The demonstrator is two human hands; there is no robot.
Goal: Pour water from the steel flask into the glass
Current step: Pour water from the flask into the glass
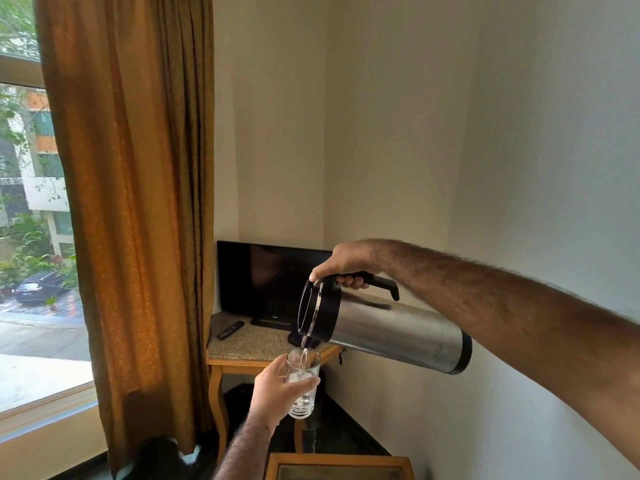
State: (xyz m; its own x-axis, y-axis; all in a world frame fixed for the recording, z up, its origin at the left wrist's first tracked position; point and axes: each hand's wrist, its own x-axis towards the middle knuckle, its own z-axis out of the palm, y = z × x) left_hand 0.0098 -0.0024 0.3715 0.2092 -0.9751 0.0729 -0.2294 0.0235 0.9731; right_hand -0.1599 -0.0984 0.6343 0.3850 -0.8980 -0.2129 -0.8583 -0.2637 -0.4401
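A steel flask [391, 332] with a black collar and black handle lies tipped almost level in the air, its mouth to the left. My right hand [346, 263] grips the handle from above, thumb on the lid. A thin stream of water runs from the spout into a clear glass [304, 382] held just below. My left hand [277, 389] wraps the glass from the left and keeps it nearly upright. Water fills the lower part of the glass.
Behind the glass stands a wooden corner table [242, 344] with a stone top, carrying a black TV [270, 282] and a remote [230, 329]. An orange curtain [138, 202] hangs at the left beside a window. Another wooden tabletop edge [339, 464] shows at the bottom.
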